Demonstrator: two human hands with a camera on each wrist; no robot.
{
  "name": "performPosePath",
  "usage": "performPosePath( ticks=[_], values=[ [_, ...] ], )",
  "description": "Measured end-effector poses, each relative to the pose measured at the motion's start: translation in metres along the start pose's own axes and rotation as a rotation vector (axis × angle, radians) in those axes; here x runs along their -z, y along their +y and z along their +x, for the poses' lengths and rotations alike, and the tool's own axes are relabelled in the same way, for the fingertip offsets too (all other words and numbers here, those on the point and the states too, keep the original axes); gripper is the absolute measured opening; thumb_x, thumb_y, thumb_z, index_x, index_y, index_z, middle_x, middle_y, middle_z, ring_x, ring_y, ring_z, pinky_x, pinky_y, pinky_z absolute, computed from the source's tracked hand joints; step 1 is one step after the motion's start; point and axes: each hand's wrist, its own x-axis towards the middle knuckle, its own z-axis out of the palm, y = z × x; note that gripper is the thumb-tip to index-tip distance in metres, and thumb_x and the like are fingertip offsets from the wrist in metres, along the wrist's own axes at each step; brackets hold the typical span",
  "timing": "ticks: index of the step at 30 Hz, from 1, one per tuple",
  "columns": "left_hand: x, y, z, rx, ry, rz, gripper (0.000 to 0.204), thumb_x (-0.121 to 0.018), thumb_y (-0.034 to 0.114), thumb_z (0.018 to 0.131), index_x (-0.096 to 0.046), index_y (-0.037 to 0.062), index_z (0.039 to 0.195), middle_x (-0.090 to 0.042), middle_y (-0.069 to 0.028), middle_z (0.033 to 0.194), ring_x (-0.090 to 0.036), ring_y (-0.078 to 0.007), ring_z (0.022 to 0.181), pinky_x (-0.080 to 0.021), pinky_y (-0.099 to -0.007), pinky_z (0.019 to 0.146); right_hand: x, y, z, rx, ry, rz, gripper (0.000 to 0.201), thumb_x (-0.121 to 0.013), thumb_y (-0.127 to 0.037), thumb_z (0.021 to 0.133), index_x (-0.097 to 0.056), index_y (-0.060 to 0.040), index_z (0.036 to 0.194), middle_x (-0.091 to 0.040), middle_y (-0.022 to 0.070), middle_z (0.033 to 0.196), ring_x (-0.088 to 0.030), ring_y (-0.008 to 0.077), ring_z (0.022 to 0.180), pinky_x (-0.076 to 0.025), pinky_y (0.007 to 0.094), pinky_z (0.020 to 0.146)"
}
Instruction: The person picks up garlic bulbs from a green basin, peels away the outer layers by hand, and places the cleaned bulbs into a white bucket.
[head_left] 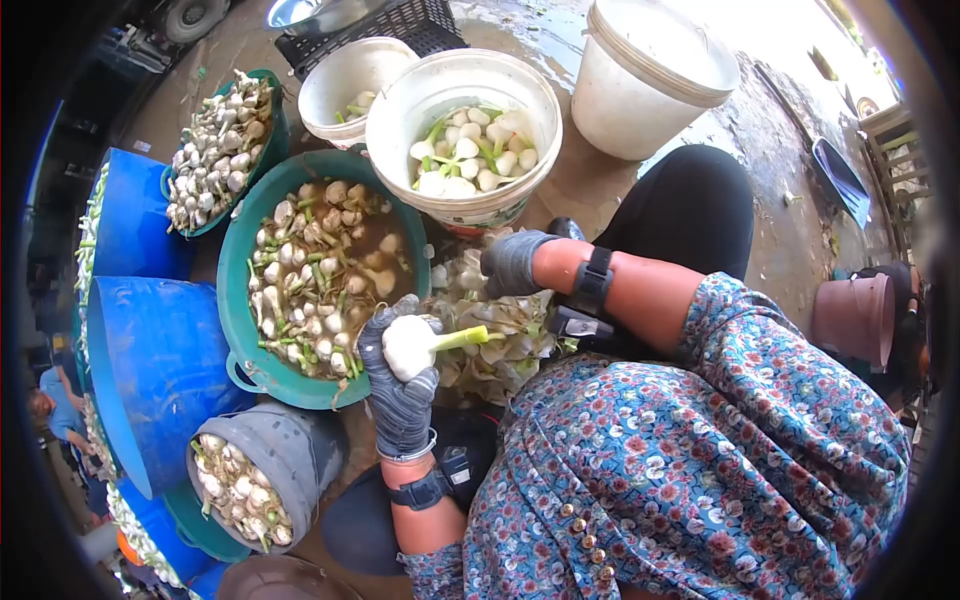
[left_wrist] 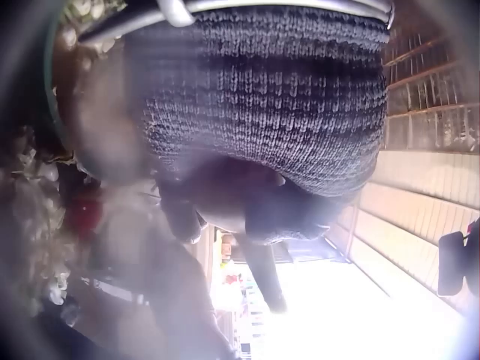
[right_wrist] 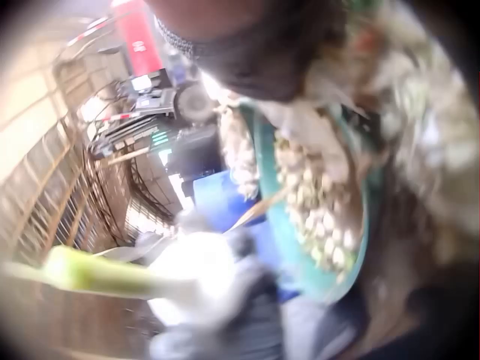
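Floral sleeve and shirt [head_left: 680, 440] fill the near right. Progress looks partial: clean white bulbs [head_left: 466, 148] lie in 1 far white bucket [head_left: 460, 207], while many soiled ones, apparently left to do, crowd the green tub [head_left: 236, 290] at left. The left hand [head_left: 402, 405] curls its fingers round 1 garlic bulb [head_left: 408, 348], green stem pointing right. The right hand [head_left: 515, 262] is beside loose skins [head_left: 500, 350]; I cannot tell its finger spread or grip.
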Motion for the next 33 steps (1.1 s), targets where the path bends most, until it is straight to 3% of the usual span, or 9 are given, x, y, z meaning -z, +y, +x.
performPosePath(
  ticks=[3, 5, 9, 12, 19, 23, 26, 30, 33],
  values=[
    [0.005, -0.003, -0.001, 0.025, 0.032, -0.087, 0.06, -0.056, 0.001, 0.075, -0.041, 0.006, 0.133, -0.052, -0.0148, 0.129, -0.057, -0.0207, 0.105, -0.045, -0.0354, 0.096, 0.014, -0.017, -0.023, 0.043, 0.015, -0.018, 0.034, -0.065, -0.034, 0.081, -0.068, -0.0087, 0.105, -0.067, 0.0165, 0.099, -0.064, 0.0341, 0.093, -0.051, 0.0418, 0.081],
    [0.001, 0.008, 0.002, 0.058, 0.022, -0.034, 0.064, -0.057, 0.004, 0.076, -0.041, 0.0038, 0.137, -0.052, -0.0118, 0.128, -0.055, -0.0203, 0.109, -0.043, -0.0334, 0.099, 0.014, -0.019, -0.023, 0.443, 0.468, 0.362, 0.025, -0.063, -0.029, 0.085, -0.069, -0.0109, 0.101, -0.067, 0.0144, 0.094, -0.065, 0.0321, 0.089, -0.051, 0.0403, 0.078],
    [0.0, 0.007, 0.003, 0.073, 0.061, 0.042, 0.064, -0.059, 0.009, 0.079, -0.039, 0.002, 0.14, -0.05, -0.01, 0.13, -0.051, -0.0197, 0.114, -0.041, -0.033, 0.101, 0.035, -0.042, -0.044, 0.638, 0.558, 0.461, 0.018, -0.066, -0.018, 0.086, -0.068, -0.0121, 0.103, -0.066, 0.0103, 0.093, -0.065, 0.0293, 0.087, -0.052, 0.0383, 0.077],
    [0.002, -0.003, 0.002, 0.081, 0.117, 0.066, 0.058, -0.063, 0.01, 0.079, -0.044, 0.0014, 0.133, -0.051, -0.0105, 0.127, -0.052, -0.0198, 0.112, -0.041, -0.034, 0.1, 0.034, -0.052, -0.051, 0.711, 0.646, 0.295, 0.019, -0.066, -0.019, 0.084, -0.067, -0.0121, 0.102, -0.063, 0.0085, 0.087, -0.063, 0.0299, 0.081, -0.052, 0.0391, 0.073],
    [0.004, -0.006, -0.002, 0.114, 0.079, 0.062, 0.05, -0.064, 0.009, 0.079, -0.049, 0.0009, 0.126, -0.054, -0.0102, 0.12, -0.054, -0.0204, 0.108, -0.043, -0.0343, 0.098, 0.032, -0.058, -0.051, 0.65, 0.625, 0.099, 0.015, -0.066, -0.019, 0.081, -0.063, -0.009, 0.091, -0.06, 0.0103, 0.08, -0.062, 0.0312, 0.074, -0.051, 0.041, 0.066],
    [-0.001, -0.001, -0.001, 0.108, 0.098, -0.065, 0.05, -0.063, 0.008, 0.08, -0.049, 0.0014, 0.128, -0.054, -0.0116, 0.124, -0.054, -0.0207, 0.112, -0.042, -0.0345, 0.1, 0.029, -0.059, -0.045, 0.541, 0.586, 0.396, 0.011, -0.065, -0.015, 0.082, -0.062, -0.0059, 0.088, -0.062, 0.0122, 0.075, -0.063, 0.031, 0.071, -0.051, 0.0384, 0.066],
    [-0.001, -0.002, 0.0, 0.074, 0.058, -0.289, 0.05, -0.067, 0.014, 0.082, -0.048, 0.0016, 0.127, -0.053, -0.0129, 0.127, -0.053, -0.0231, 0.115, -0.041, -0.0363, 0.102, 0.023, -0.046, -0.025, 0.256, 0.513, 0.706, 0.016, -0.065, -0.017, 0.084, -0.061, -0.003, 0.09, -0.065, 0.0147, 0.078, -0.064, 0.0303, 0.073, -0.051, 0.0372, 0.067],
    [0.001, 0.002, 0.0, 0.095, 0.039, -0.498, 0.059, -0.072, 0.022, 0.08, -0.046, 0.002, 0.129, -0.052, -0.0146, 0.13, -0.053, -0.0268, 0.117, -0.041, -0.0403, 0.103, 0.016, -0.021, -0.012, 0.198, 0.583, 0.372, 0.019, -0.065, -0.02, 0.084, -0.062, -0.0027, 0.091, -0.065, 0.0159, 0.079, -0.063, 0.0322, 0.072, -0.051, 0.039, 0.067],
    [0.006, -0.004, -0.003, 0.133, 0.057, -0.562, 0.065, -0.073, 0.025, 0.079, -0.043, 0.0029, 0.132, -0.05, -0.016, 0.132, -0.051, -0.0278, 0.119, -0.039, -0.0417, 0.106, 0.019, -0.027, -0.024, 0.099, 0.442, 0.214, 0.024, -0.065, -0.025, 0.087, -0.063, -0.0028, 0.094, -0.066, 0.0158, 0.082, -0.065, 0.0301, 0.076, -0.052, 0.0377, 0.071]
  ],
)
